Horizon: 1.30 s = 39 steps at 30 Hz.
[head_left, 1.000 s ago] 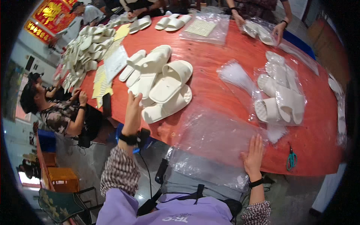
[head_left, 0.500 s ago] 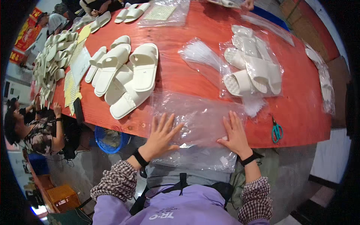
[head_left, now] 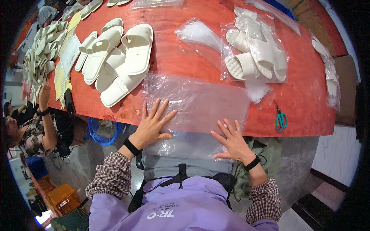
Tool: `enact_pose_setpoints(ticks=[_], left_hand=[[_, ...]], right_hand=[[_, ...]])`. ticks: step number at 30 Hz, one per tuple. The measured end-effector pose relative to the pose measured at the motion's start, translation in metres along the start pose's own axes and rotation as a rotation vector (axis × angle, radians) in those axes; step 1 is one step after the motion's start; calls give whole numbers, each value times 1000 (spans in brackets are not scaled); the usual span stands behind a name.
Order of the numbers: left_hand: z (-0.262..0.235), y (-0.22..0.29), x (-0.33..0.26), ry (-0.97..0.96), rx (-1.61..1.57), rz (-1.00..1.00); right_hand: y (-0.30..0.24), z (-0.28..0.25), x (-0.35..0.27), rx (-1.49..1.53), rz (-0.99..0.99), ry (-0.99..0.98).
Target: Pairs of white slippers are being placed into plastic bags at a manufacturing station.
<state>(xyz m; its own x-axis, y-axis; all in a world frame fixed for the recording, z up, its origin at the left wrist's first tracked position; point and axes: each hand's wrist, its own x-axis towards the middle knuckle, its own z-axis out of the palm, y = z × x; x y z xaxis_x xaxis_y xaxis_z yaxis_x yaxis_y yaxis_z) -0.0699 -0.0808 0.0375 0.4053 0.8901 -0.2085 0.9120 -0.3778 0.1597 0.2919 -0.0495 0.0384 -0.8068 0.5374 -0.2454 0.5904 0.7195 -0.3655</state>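
Note:
A clear plastic bag [head_left: 192, 104] lies flat at the near edge of the red table, its near part hanging over the edge toward my lap. My left hand [head_left: 152, 123] rests on the bag's left side with fingers spread. Over its right side my right hand [head_left: 233, 142] also lies with the fingers apart. Neither hand grips anything. Beyond my left hand are several loose white slippers [head_left: 119, 61], partly stacked on one another. Bagged white slippers [head_left: 260, 50] lie beyond my right hand.
Teal-handled scissors [head_left: 281, 122] lie near the right front edge. A bundle of thin clear strips [head_left: 200, 32] sits beside the bagged slippers. A slipper heap [head_left: 42, 50] and yellow sheets [head_left: 59, 81] are at far left. Below stands a blue basket [head_left: 103, 131]; a co-worker [head_left: 36, 133] sits at left.
The view has shifted, so the table's things appear higher and slightly left. My right hand has moved left and nearer on the bag. My left hand stays spread on it.

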Motion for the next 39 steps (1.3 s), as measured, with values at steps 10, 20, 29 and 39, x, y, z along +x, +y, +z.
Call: enact_pose_setpoints(ticks=[10,20,29,39], left_hand=[[-76,25,27,-20,-268,136],[-5,47,86,185,-65,205],[2,40,87,91,-238,147],[-3,28,93,94,-227,178]], right_hand=[[22,-56,4,204,100,335],[127,-146,69,265,383,817],[185,-165,156,-354,561,519],[149,-205,75,-347,331,853]])
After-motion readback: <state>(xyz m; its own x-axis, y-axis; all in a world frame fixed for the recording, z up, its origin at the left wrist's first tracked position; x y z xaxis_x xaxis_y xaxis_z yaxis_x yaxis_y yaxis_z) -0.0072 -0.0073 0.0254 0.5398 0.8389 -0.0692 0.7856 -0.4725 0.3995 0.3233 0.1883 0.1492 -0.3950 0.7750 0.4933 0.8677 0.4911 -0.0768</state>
